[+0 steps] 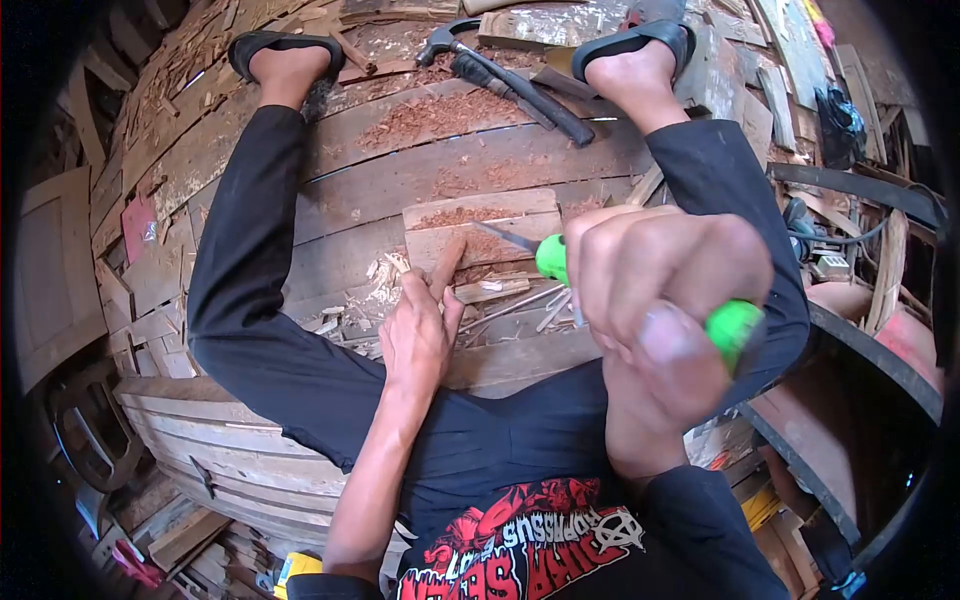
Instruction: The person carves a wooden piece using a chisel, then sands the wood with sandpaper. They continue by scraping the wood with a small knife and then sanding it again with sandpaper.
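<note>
My left hand [415, 335] is closed around a small reddish-brown wood piece [450, 260], whose far end leans over a short board [480, 228] lying between my legs. Closed in my right hand [665, 290] is a green-handled tool [553, 258] with a slim, tapering metal blade. Its tip points left, above the board and near the top of the wood piece. The back end of the green handle sticks out below my thumb. Pale shavings [383, 272] lie beside my left fingers, and reddish wood crumbs are scattered on the board.
Between my feet a claw hammer [540, 98] lies on the plank floor [350, 195], with reddish chips around it. A dark curved metal frame [865, 190] stands at the right. Wooden planks [235, 440] are at the lower left, and offcuts lie at the edges.
</note>
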`<state>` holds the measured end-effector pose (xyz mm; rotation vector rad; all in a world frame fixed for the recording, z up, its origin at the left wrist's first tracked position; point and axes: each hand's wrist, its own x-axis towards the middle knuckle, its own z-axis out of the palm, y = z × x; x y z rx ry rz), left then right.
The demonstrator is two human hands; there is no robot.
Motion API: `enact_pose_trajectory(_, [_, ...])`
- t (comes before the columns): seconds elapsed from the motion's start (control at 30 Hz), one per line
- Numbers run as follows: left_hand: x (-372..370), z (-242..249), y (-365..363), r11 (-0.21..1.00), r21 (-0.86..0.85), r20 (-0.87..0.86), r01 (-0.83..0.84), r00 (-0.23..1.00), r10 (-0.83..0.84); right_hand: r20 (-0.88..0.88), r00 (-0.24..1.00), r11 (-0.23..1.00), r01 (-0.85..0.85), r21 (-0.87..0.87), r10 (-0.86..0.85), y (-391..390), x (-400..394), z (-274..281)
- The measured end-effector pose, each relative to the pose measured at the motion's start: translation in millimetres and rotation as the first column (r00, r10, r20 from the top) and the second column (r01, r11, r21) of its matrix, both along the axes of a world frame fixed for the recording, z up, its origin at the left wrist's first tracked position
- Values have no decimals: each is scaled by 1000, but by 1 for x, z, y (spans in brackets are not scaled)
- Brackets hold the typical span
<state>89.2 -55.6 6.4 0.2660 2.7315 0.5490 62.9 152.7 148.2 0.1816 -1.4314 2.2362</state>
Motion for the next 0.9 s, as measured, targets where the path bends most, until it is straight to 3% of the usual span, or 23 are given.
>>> enact_pose_trajectory(0.13, [-1, -5, -3, 998, 44, -9, 55, 998, -54, -23, 1000, 1000, 12, 24, -11, -14, -5, -14])
enact_pose_trajectory(0.17, [-1, -6, -4, 991, 130, -4, 35, 999, -34, 28, 1000, 997, 2, 82, -4, -25, -4, -47])
enact_pose_trajectory(0.23, [-6, -1, 4, 995, 75, 14, 69, 997, -70, 126, 991, 972, -66, 225, 37, -42, -3, -109])
enact_pose_trajectory(0.27, [-8, 1, 7, 995, 49, 25, 87, 996, -88, 155, 984, 979, -108, 172, 82, -43, 0, -110])
enact_pose_trajectory(0.33, [-11, -2, 6, 995, 91, 39, 38, 998, -41, -7, 999, 998, 37, 51, -37, -37, -13, -95])
enact_pose_trajectory(0.4, [-10, -10, 9, 983, 169, 41, -73, 997, 67, 46, 998, 993, -25, -113, 30, -23, -7, -57])
enact_pose_trajectory(0.43, [-15, 7, 15, 981, 191, -4, -23, 1000, 24, -39, 998, 998, -58, -12, 57, -12, -9, -47])
enact_pose_trajectory(0.53, [-13, 7, 17, 988, 154, -21, -28, 999, 31, 111, 994, 997, 1, -79, 8, -32, -5, -82])
enact_pose_trajectory(0.57, [-16, 8, 18, 993, 115, 25, -40, 999, 38, 75, 997, 997, -36, 72, 30, -41, -9, -120])
enact_pose_trajectory(0.6, [-18, 10, 19, 996, 74, 70, -50, 997, 45, 238, 971, 947, -106, 305, 32, -43, -15, -122])
enact_pose_trajectory(0.67, [-20, 15, 20, 993, 97, 80, -61, 995, 53, 33, 998, 934, 45, 355, -60, -37, -22, -125])
enact_pose_trajectory(0.7, [-20, 14, 20, 991, 107, 84, -81, 994, 72, 102, 993, 988, 48, 144, -63, -34, -19, -108])
enact_pose_trajectory(0.77, [-18, 10, 18, 986, 134, 76, -95, 994, 85, 67, 998, 1000, 10, -26, -8, -20, -18, -67])
enact_pose_trajectory(0.8, [-19, 9, 18, 984, 152, 63, -94, 994, 85, -46, 999, 999, -27, 28, 29, -15, -20, -55])
enact_pose_trajectory(0.83, [-17, 10, 18, 987, 119, 91, -109, 991, 98, 12, 1000, 990, -1, -140, 3, -20, -15, -53])
enact_pose_trajectory(0.9, [-15, 7, 15, 980, 149, 96, -128, 989, 115, 106, 994, 991, -12, -134, 26, -34, -3, -93])
